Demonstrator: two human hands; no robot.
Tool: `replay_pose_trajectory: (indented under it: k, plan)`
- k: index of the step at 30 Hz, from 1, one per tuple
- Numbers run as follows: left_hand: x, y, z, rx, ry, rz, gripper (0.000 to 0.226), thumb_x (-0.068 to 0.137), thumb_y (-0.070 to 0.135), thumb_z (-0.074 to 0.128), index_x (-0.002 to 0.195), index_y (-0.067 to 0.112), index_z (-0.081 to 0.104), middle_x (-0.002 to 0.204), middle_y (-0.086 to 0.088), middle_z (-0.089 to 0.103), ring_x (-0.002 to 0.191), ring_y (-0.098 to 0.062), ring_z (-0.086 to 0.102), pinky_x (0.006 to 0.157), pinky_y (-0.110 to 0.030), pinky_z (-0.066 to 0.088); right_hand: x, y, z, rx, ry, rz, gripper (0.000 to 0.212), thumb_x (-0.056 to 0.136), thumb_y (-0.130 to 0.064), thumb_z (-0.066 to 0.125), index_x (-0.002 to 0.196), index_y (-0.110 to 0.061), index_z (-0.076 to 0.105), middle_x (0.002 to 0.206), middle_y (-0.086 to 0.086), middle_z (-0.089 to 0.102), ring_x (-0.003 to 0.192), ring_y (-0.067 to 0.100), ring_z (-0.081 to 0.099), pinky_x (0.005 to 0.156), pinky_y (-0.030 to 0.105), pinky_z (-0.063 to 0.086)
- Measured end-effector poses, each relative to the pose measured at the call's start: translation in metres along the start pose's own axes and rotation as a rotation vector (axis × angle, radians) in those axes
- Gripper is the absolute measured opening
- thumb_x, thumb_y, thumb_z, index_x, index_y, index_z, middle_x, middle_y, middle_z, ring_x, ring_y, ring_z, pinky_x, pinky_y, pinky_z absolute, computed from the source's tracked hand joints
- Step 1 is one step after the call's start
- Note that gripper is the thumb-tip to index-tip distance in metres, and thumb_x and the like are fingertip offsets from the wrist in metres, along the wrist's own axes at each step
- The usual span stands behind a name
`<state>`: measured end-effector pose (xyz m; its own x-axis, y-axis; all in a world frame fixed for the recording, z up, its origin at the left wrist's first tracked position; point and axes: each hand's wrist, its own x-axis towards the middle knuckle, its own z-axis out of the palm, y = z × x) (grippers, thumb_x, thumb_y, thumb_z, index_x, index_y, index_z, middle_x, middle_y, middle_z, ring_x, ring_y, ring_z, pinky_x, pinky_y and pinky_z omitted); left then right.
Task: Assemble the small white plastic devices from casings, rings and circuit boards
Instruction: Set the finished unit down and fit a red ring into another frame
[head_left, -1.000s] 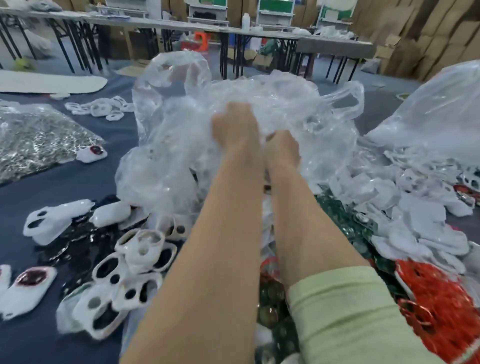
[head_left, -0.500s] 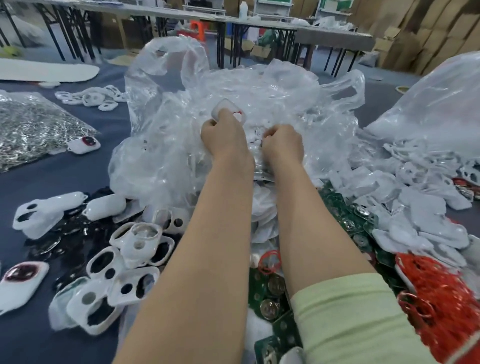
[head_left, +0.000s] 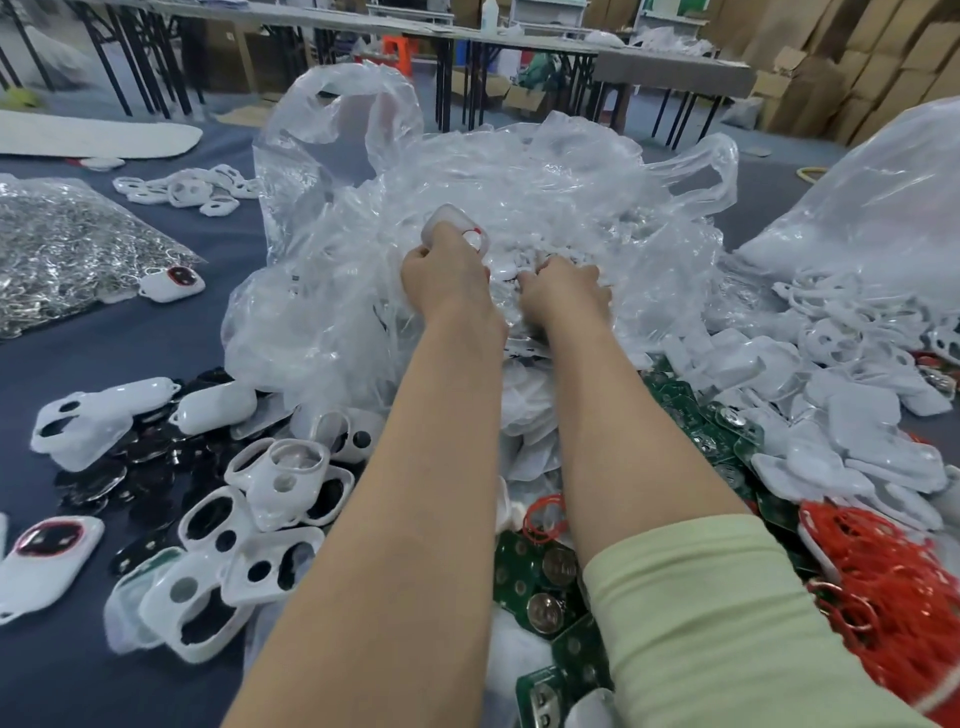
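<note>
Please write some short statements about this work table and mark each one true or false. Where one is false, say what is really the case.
1. The left hand holds a white casing over the clear plastic bag. True.
2. The red rings are piled at the left of the table. False: they are piled at the right, beside the sleeve.
3. Green circuit boards lie near the person, between the forearms. True.
4. Both forearms are covered by sleeves. False: only the right arm has the pale green sleeve; the left forearm is bare.
</note>
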<state>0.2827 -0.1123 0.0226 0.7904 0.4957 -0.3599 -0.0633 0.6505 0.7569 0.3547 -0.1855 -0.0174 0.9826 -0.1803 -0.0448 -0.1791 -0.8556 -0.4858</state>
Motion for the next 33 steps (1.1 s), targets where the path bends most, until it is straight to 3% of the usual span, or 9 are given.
replay_pose_trajectory:
  k: [3,7,12,16,21,24,27,30,33]
  plan:
    - [0.002,-0.001,0.001,-0.002,-0.004,-0.008,0.003,0.082,0.005,0.047,0.081,0.007,0.045,0.061,-0.001,0.039,0.052,-0.016,0.031,0.05,-0.021,0.033,0.004,0.005,0.0,0.081,0.086,-0.044,0.033,0.1,-0.024,0.042,0.129,-0.009,0.048,0.131,0.015,0.051,0.111,0.029,0.052,0.075,0.031,0.034]
    - [0.006,-0.001,0.002,0.004,-0.021,-0.018,0.006,0.084,0.006,0.047,0.079,0.009,0.046,0.065,0.001,0.041,0.052,-0.015,0.034,0.052,-0.02,0.036,0.008,0.007,-0.005,0.238,0.222,-0.069,0.031,0.103,-0.025,0.035,0.121,-0.006,0.051,0.116,0.011,0.06,0.087,0.024,0.05,0.07,0.03,0.033]
    - [0.005,0.003,-0.002,0.0,-0.035,-0.033,0.004,0.083,0.007,0.051,0.08,0.009,0.049,0.07,0.002,0.047,0.066,-0.016,0.043,0.057,-0.019,0.041,0.005,-0.002,-0.016,0.372,0.348,-0.206,0.033,0.104,-0.031,0.027,0.11,-0.008,0.05,0.091,0.001,0.054,0.08,0.019,0.046,0.067,0.029,0.03]
    - [-0.003,0.009,-0.004,-0.015,-0.066,-0.043,0.007,0.084,0.008,0.05,0.078,0.011,0.051,0.068,0.003,0.05,0.07,-0.014,0.046,0.059,-0.019,0.042,-0.011,-0.016,-0.046,0.513,0.383,-0.343,0.025,0.103,-0.032,0.031,0.097,-0.013,0.047,0.073,-0.011,0.043,0.066,0.006,0.042,0.056,0.024,0.03]
    - [-0.028,0.021,-0.019,-0.007,-0.125,-0.004,0.007,0.09,0.012,0.05,0.085,0.012,0.054,0.083,0.001,0.057,0.071,-0.009,0.052,0.057,-0.018,0.045,-0.07,-0.005,-0.067,0.56,0.229,-0.412,0.025,0.103,-0.034,0.034,0.093,-0.014,0.046,0.073,-0.011,0.042,0.063,0.001,0.039,0.049,0.011,0.032]
    - [-0.05,0.025,-0.042,-0.036,-0.12,0.022,0.011,0.092,0.012,0.05,0.083,0.011,0.056,0.086,-0.002,0.06,0.071,-0.01,0.055,0.055,-0.018,0.047,-0.119,0.021,-0.061,0.493,0.091,-0.393,0.027,0.103,-0.036,0.034,0.087,-0.017,0.047,0.075,-0.011,0.042,0.067,0.004,0.041,0.051,0.014,0.028]
    - [-0.082,0.017,-0.068,-0.05,-0.187,-0.027,0.016,0.091,0.012,0.05,0.076,0.012,0.056,0.075,-0.001,0.059,0.061,-0.01,0.052,0.051,-0.018,0.045,-0.166,0.046,-0.045,0.414,0.002,-0.377,0.032,0.103,-0.033,0.034,0.098,-0.009,0.054,0.089,0.0,0.054,0.083,0.016,0.05,0.062,0.024,0.033]
    - [-0.112,-0.013,-0.097,0.019,-0.171,0.004,0.019,0.089,0.01,0.049,0.07,0.014,0.051,0.068,0.002,0.058,0.054,-0.006,0.053,0.052,-0.02,0.044,-0.199,0.066,-0.026,0.365,-0.055,-0.356,0.033,0.102,-0.03,0.035,0.091,-0.005,0.052,0.079,0.004,0.051,0.08,0.024,0.049,0.064,0.032,0.029]
    - [-0.128,-0.043,-0.125,0.145,-0.049,0.112,0.013,0.091,0.014,0.047,0.081,0.009,0.055,0.079,-0.002,0.061,0.07,-0.015,0.056,0.062,-0.028,0.045,-0.218,0.078,-0.008,0.265,-0.037,-0.384,0.03,0.102,-0.031,0.035,0.095,-0.007,0.052,0.088,0.009,0.055,0.088,0.029,0.053,0.068,0.035,0.033]
